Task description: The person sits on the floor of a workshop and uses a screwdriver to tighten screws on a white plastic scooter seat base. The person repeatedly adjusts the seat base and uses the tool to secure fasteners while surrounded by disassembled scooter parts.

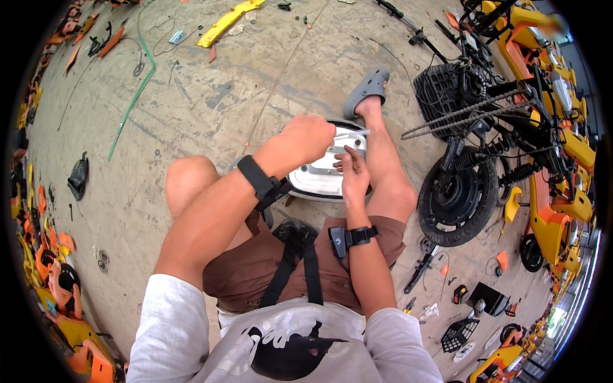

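Observation:
A scooter seat [322,180] lies upside down between my legs, its pale underside up and a black rim around it. Bolts and a grey metal bracket show on that underside. My left hand [305,139] is closed in a fist over the seat's far left part. From the fist a slim silver rod-shaped tool [352,133] sticks out to the right; its grip end is hidden in the fingers. Over the seat's right side hovers my right hand [352,169], fingers loosely bent and apart, with nothing visible in them. Whether it touches the seat I cannot tell.
At the right stands a partly stripped two-wheeler with a black wheel [454,201], a chain [466,115] and a black basket [437,96]. Yellow-orange scooters line the right edge. A green strip [137,96], a yellow panel [228,22] and a black bag [78,177] lie on the concrete floor.

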`<state>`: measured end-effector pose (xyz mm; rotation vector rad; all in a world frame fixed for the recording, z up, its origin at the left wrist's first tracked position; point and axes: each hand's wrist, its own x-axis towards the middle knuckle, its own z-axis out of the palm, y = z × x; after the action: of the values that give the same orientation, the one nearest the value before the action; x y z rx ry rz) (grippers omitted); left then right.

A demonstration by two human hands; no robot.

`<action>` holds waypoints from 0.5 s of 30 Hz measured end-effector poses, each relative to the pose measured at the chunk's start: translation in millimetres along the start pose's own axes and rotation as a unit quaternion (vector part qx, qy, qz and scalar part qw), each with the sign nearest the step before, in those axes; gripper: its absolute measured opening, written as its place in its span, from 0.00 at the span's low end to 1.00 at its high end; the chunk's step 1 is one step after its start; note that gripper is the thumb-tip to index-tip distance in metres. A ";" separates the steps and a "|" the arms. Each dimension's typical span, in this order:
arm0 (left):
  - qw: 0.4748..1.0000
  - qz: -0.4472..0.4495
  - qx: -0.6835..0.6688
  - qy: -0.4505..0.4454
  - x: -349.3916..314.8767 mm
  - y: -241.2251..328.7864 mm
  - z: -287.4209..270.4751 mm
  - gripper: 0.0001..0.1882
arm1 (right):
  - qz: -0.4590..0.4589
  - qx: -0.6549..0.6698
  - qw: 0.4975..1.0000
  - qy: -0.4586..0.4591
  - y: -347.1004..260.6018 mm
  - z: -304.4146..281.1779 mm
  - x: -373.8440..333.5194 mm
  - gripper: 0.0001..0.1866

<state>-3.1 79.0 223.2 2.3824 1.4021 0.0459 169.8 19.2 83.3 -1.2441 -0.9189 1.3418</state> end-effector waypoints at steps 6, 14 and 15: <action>0.997 -0.065 -0.025 -0.018 3.2 -0.4 0.0 0.25 | 0.084 -0.218 0.967 -0.103 17.2 1.5 -3.4 0.22; 0.985 -0.168 -0.047 -0.006 6.2 2.6 -5.9 0.39 | 0.090 -0.309 0.938 -0.130 23.1 -4.8 -3.1 0.22; 0.983 -0.172 -0.063 -0.008 6.3 0.8 -6.4 0.38 | 0.090 -0.310 0.938 -0.131 23.8 -5.3 -2.9 0.21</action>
<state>-0.6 85.9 228.4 2.0060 1.7287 0.0236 170.4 11.8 59.9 -1.6773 -1.5274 1.4356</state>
